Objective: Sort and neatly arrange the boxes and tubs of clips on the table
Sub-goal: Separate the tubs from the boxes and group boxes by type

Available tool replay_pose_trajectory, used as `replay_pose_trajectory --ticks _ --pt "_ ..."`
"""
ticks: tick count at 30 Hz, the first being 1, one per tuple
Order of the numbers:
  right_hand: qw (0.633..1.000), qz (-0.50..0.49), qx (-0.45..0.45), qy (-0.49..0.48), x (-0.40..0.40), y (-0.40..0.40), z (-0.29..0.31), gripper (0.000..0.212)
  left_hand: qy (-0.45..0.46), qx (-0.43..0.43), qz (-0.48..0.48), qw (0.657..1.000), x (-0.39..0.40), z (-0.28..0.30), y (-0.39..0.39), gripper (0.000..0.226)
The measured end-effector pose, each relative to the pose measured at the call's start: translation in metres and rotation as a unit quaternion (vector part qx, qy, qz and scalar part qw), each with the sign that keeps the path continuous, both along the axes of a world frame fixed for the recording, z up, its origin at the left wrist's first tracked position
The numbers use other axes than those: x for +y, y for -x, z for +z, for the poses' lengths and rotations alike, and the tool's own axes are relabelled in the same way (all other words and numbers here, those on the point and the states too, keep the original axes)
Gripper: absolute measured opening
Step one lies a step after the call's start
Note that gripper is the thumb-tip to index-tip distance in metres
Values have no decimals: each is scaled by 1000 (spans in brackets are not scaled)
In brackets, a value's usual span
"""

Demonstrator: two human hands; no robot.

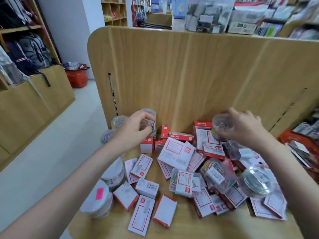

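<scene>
Left grip (138,123) clasps 1 clear tub (149,116); right grip (245,125) clasps another tub (222,124) above red-white boxes (176,152) strewn on the counter (186,226)

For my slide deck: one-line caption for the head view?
Each hand, left hand and right hand, grips a clear tub above jumbled red-and-white boxes.

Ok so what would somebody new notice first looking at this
Both hands are up at the back of the table: the left hand grips a clear tub, the right hand another tub of clips. Below them sprawls a jumbled heap of red-and-white boxes.
</scene>
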State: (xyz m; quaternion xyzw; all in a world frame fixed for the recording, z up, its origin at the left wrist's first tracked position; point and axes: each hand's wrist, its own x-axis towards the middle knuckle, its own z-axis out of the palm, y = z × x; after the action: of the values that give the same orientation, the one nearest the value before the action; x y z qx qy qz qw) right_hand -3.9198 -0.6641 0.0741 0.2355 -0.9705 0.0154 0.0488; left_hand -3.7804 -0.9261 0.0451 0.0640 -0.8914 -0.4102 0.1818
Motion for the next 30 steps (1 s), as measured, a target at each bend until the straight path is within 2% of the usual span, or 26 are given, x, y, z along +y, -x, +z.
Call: replay_pose_trajectory --ticks 2,3,5,7,10,14,16,20,24,27,29,30 --pt "999 29 17 14 2 3 -6 60 6 -3 -6 1000 9 -3 6 21" --pt "997 45 24 55 2 2 -6 62 8 -2 -2 1000 12 -5 8 20" --pt "977 89 10 192 -1 -3 2 68 3 5 14 1000 15 -8 10 22" --pt "939 133 -49 315 -16 -13 14 69 0 35 47 998 17 -8 9 24" --pt "906 196 -128 353 -60 -24 21 62 21 58 135 989 11 -7 6 30" --pt "872 276 -110 389 -124 -32 16 55 -37 16 143 989 3 -6 -1 47" --pt "872 296 -87 380 -145 -34 8 53 -38 9 142 989 0 -8 -6 51" --pt "916 295 -58 264 -161 -36 -10 54 -59 18 147 987 -5 -8 -17 45" --pt "917 275 -47 285 -146 -36 -6 60 -42 32 149 987 -7 -6 -30 34" --pt "926 228 -14 302 -122 -42 -9 39 28 29 131 991 -5 -8 -43 25" --pt "938 253 -18 236 -113 -48 -19 24 69 21 125 990 -5 -8 -50 31" --pt "940 283 -37 188 -113 -52 -26 24 81 13 121 989 -5 -8 -54 34"
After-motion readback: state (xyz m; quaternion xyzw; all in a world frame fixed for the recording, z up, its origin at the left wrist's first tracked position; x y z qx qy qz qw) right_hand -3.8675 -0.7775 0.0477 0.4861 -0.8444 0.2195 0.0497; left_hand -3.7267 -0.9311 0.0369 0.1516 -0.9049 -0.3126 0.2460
